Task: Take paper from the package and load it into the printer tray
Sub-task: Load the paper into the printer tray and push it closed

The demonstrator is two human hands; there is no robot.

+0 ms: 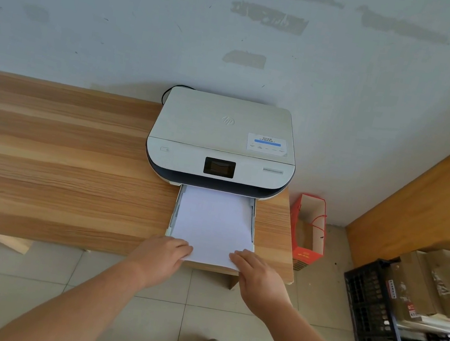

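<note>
One paper stack (213, 222) in one printer tray (253, 219) is gripped by left hand (165, 255) and right hand (255, 276) (near corners); wooden bench (56, 157), tiled floor (136, 304).

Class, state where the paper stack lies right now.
The paper lies in the tray pulled out from the printer, on the table's right side, its near corners under the left hand and right hand.

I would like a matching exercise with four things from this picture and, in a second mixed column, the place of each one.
Things:
1. paper stack
2. red paper bag
3. black crate
4. left hand

Places:
A. on the floor, far right
B. on the stack's near left corner
C. in the printer's pulled-out tray
D. on the floor beside the table's right end

Pairs: 1-C, 2-D, 3-A, 4-B
</note>
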